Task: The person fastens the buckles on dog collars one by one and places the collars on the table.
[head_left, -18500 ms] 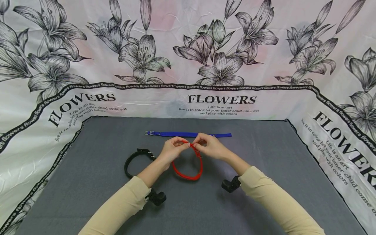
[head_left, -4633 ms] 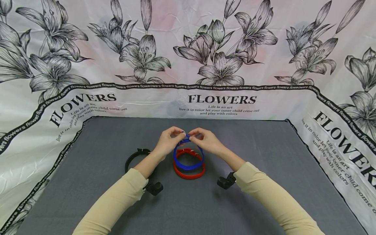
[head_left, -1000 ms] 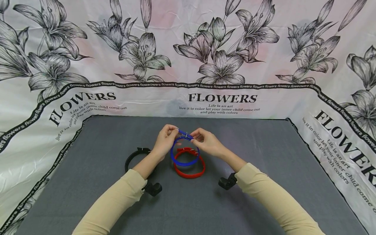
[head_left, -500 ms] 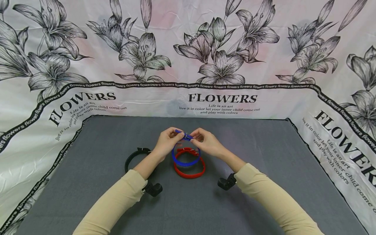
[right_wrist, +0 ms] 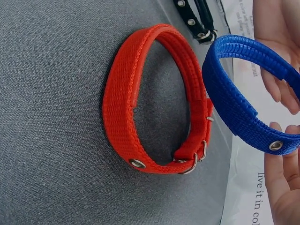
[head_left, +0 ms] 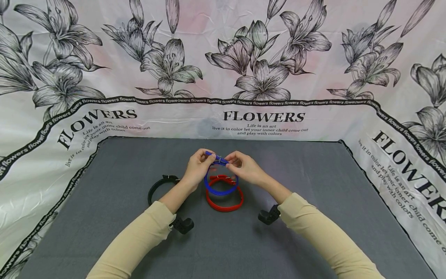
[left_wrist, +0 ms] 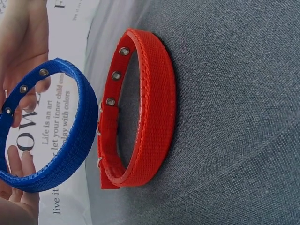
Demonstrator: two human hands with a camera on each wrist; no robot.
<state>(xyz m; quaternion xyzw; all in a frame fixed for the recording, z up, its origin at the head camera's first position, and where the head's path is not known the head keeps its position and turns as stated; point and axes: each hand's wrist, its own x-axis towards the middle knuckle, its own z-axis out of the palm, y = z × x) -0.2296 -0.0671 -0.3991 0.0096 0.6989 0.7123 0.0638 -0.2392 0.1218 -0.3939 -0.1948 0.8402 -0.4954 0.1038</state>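
A blue collar (head_left: pixel 219 190) is looped into a ring and held just above the grey mat (head_left: pixel 313 186). My left hand (head_left: pixel 198 166) pinches its strap end at the top, and my right hand (head_left: pixel 244 167) pinches it by the buckle. The same blue collar (left_wrist: pixel 70 131) (right_wrist: pixel 234 103) hangs free of the mat in both wrist views. A red collar (head_left: pixel 224 201) (left_wrist: pixel 150 108) (right_wrist: pixel 136 98), buckled into a ring, lies on the mat right under it. To the left lies a black collar (head_left: pixel 158 186) (right_wrist: pixel 194 16), partly hidden by my left forearm.
Flower-printed cloth (head_left: pixel 223 77) rises behind and on both sides of the mat. Black wrist cameras (head_left: pixel 182 224) (head_left: pixel 268 215) sit under both forearms.
Over the last second both hands have stayed at the top of the blue ring, with its strap end shifting slightly. Much earlier the blue collar lay flat and the hands were on the red one.
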